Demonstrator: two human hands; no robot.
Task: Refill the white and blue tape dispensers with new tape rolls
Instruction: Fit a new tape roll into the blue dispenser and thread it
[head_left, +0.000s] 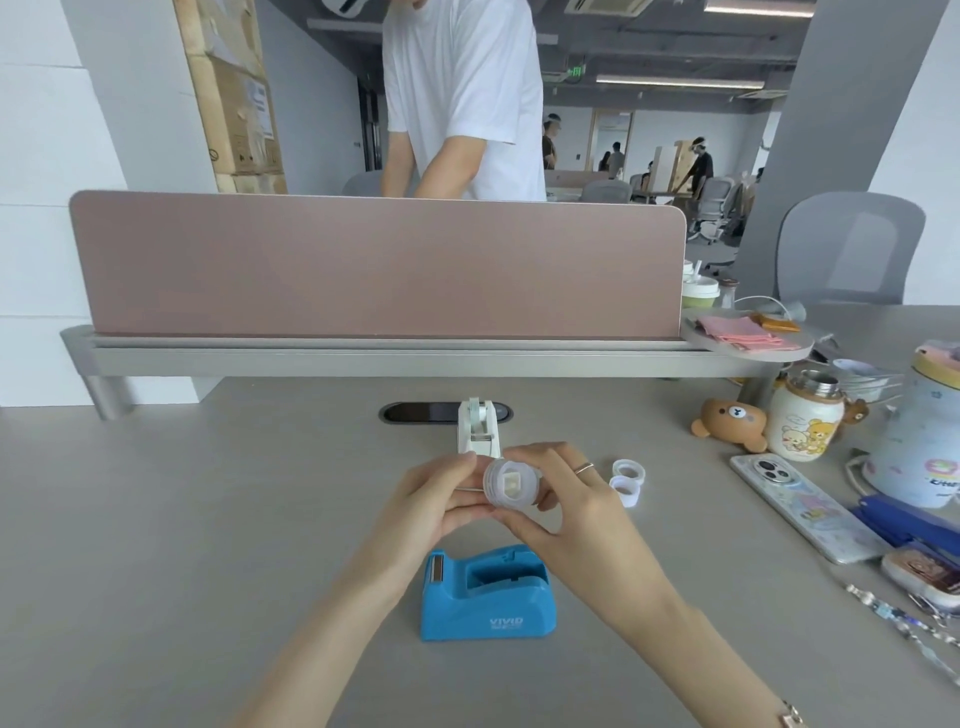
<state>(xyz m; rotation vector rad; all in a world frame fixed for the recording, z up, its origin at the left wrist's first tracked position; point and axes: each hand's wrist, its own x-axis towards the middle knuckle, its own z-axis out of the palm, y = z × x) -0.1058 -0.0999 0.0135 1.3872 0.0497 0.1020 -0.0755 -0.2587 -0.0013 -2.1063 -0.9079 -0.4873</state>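
Note:
Above the desk, both my hands hold a clear tape roll on a white spool (510, 487). My left hand (441, 499) pinches its left side and my right hand (563, 504) wraps its right and lower side. The blue tape dispenser (488, 595) stands just below my hands, its roll slot open and bare. The white tape dispenser (478, 426) stands behind my hands, with a roll seated in it. Two small tape rolls (627, 480) lie on the desk right of my right hand.
A pink divider panel (379, 265) closes off the desk's far side, and a person in a white shirt stands behind it. On the right lie a phone (802, 506), a bear toy (730, 423), a bear-print bottle (805, 421) and a blue stapler (906, 525). A cable slot (415, 413) sits mid-desk.

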